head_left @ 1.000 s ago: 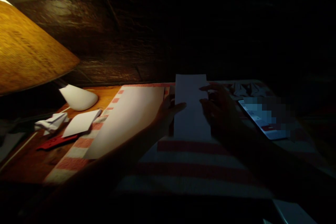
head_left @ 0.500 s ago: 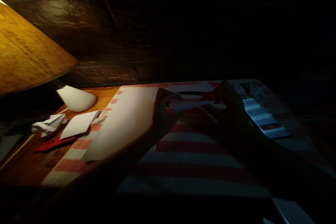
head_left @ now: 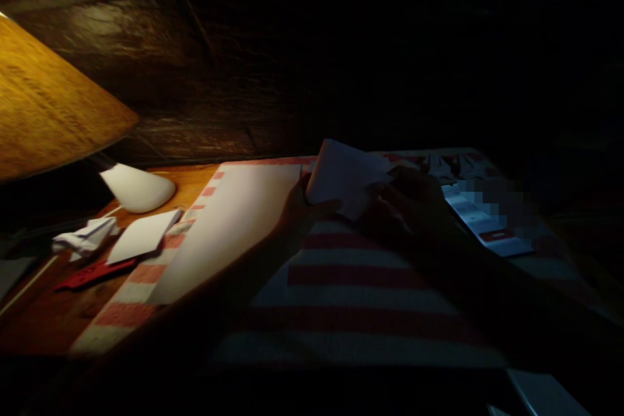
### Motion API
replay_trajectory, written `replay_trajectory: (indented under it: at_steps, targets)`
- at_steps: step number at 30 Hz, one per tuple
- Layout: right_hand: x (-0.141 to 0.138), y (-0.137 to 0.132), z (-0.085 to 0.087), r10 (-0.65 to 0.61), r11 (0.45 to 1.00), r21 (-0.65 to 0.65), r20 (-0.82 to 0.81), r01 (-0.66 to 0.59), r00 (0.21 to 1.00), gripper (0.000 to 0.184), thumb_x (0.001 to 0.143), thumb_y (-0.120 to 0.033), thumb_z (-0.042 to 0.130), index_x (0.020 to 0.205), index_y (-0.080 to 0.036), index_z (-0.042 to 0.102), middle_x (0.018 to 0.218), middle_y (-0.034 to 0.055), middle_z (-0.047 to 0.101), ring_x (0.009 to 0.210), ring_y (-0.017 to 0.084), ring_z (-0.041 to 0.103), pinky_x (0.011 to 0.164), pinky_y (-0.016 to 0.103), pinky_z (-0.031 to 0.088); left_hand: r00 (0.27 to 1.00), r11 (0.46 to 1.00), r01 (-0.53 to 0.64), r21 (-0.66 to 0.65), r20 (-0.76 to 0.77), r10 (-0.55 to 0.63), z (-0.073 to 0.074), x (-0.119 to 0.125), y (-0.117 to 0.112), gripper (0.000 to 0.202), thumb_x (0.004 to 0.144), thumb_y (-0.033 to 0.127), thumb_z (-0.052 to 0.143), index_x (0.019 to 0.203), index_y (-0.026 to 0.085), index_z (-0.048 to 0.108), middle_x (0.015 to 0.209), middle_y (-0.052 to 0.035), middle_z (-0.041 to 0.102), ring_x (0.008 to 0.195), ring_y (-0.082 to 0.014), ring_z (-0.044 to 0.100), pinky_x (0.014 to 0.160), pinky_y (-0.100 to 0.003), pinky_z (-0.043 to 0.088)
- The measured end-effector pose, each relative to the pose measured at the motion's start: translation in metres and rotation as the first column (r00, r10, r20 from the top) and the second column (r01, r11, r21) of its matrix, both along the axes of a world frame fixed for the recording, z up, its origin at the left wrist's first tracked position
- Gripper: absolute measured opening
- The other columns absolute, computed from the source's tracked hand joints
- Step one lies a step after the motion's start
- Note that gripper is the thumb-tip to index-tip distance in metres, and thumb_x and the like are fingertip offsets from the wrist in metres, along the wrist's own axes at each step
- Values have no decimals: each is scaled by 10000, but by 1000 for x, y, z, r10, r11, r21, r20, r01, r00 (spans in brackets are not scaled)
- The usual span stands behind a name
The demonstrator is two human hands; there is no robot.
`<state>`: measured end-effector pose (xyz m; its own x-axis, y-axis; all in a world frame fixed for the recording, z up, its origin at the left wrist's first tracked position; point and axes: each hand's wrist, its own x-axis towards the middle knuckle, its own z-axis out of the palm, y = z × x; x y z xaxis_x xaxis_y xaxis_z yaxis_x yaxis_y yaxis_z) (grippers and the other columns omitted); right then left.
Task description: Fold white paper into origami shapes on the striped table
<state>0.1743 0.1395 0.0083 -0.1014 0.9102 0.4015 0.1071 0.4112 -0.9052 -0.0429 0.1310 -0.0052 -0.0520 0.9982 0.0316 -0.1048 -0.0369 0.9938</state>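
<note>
A small folded piece of white paper is held up over the striped cloth, its broad face tilted toward me. My left hand is closed on its lower left edge, with the thumb lying across the front. At the right edge, my right hand pinches the paper, its fingers bent and mostly in shadow. Beneath and to the left of my left hand lies a large white sheet, flat on the red and white striped cloth.
A lamp with a yellow-brown shade and white base stands at left. Near it lie crumpled white paper, a small white pad and a red tool. A lit phone rests at right. Behind is a dark wall.
The paper has turned from nearly edge-on to face me, its top raised. My right hand has shifted slightly lower along its edge; both hands still hold it.
</note>
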Motion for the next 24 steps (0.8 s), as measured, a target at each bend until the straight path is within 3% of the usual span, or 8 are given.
replay_trajectory:
  at_steps: [3, 7, 12, 15, 19, 22, 24]
  targets:
    - [0, -6, 4, 19, 1000, 12, 88, -20, 996, 242, 844, -344, 749, 681, -191, 655, 643, -17, 610, 593, 124, 535, 535, 258, 381, 997, 992, 78, 96, 9, -79, 7, -8, 2, 706, 581, 289, 927, 1198, 200, 594, 1042, -67, 732, 859, -238, 710, 653, -306, 607]
    - [-1, -10, 4, 71, 998, -7, 97, -70, 993, 185, 866, -348, 732, 766, -199, 685, 739, 1, 664, 647, 145, 584, 548, 263, 416, 984, 978, 175, 112, 21, -178, 10, -11, 5, 554, 702, 348, 859, 1161, 173, 602, 984, -78, 747, 855, -225, 715, 699, -296, 588]
    - [2, -9, 5, 83, 955, 262, 215, -140, 973, 73, 886, -307, 720, 880, -234, 717, 889, 24, 706, 799, 183, 636, 682, 308, 481, 975, 947, 223, 232, -55, -217, 4, -5, 3, 559, 666, 286, 880, 1133, 161, 599, 1139, -103, 721, 1077, -274, 676, 931, -388, 563]
    - [0, -13, 9, 127, 943, 276, 219, -186, 968, 78, 919, -284, 685, 970, -254, 736, 939, 32, 711, 851, 194, 653, 720, 327, 505, 960, 922, 277, 271, -41, -276, 1, -2, -2, 564, 743, 328, 829, 1228, 172, 587, 1250, -114, 688, 1194, -293, 625, 1023, -417, 519]
    - [-4, -17, 11, 22, 941, 326, 190, -84, 982, 67, 872, -283, 747, 932, -253, 751, 1075, 59, 663, 1036, 238, 632, 880, 398, 515, 949, 907, 312, 283, -41, -313, 3, 1, -8, 499, 846, 399, 739, 1267, 164, 608, 1200, -112, 714, 1169, -283, 633, 1032, -406, 507]
    - [-2, -12, 8, -145, 930, 361, 203, 64, 968, 95, 854, -289, 762, 944, -259, 762, 1231, 78, 612, 1180, 272, 570, 993, 462, 464, 953, 904, 301, 304, -53, -299, 6, 4, -9, 417, 855, 436, 726, 1161, 159, 668, 1118, -108, 739, 1095, -275, 660, 1006, -390, 510]
    - [0, -8, 5, -150, 941, 326, 181, 84, 972, 85, 862, -306, 750, 924, -249, 759, 1235, 82, 628, 1198, 277, 569, 1001, 463, 457, 955, 907, 296, 300, -65, -290, 9, 5, -10, 391, 837, 455, 741, 1096, 166, 690, 1048, -95, 746, 1035, -267, 670, 963, -378, 521]
